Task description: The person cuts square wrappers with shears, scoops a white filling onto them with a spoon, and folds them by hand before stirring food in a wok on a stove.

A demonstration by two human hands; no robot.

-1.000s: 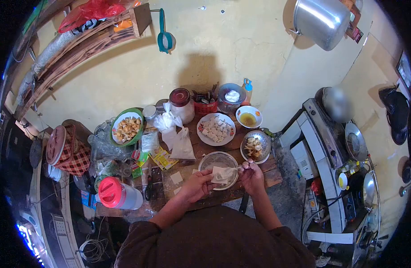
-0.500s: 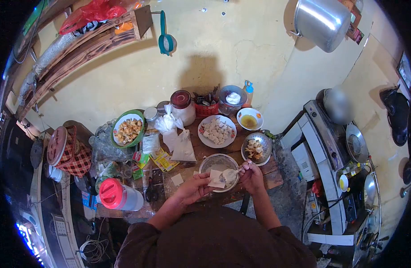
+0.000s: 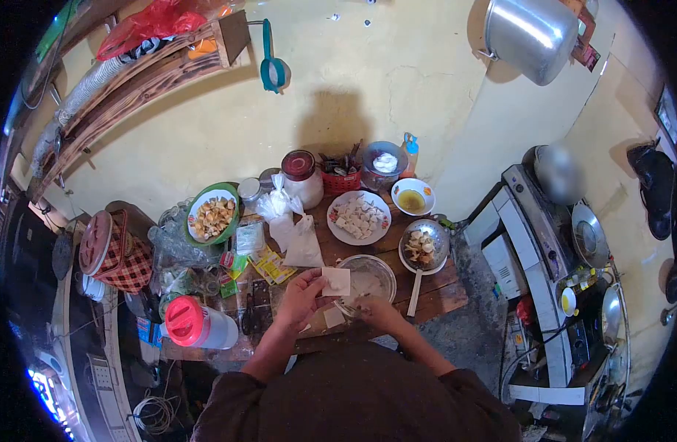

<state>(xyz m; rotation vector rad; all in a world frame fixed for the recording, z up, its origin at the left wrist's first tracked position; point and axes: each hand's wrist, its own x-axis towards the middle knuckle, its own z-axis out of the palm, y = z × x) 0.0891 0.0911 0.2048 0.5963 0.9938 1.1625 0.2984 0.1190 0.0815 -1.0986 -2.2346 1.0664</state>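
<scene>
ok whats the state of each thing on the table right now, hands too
left hand: fingers pinching a square wrapper, lifted off the table
right hand: at the near rim of the glass bowl; what it holds cannot be told
spoon: lying free beside the bowl
red-lidded jar: closed
red-capped jug: on its side
white plate: filled with pale pieces

Your left hand [image 3: 300,293] has a pale white square wrapper [image 3: 336,281]. Table [image 3: 441,291] = brown wood. Jug [image 3: 198,326] w/ red-pink lid, white body. Bag [image 3: 110,250]: red/white check pattern. Green-rimmed plate [image 3: 212,214] w/ tan pieces; white plate [image 3: 357,217] has a red-patterned rim & off-white pieces. Small white bowl [image 3: 412,197] holds amber liquid. Jar [image 3: 302,177]: dark red lid. Basket [image 3: 340,179] red. Wall [image 3: 206,132] yellow, teal strainer [image 3: 270,66] on it. Your sleeves [image 3: 353,398] dark brown.
</scene>
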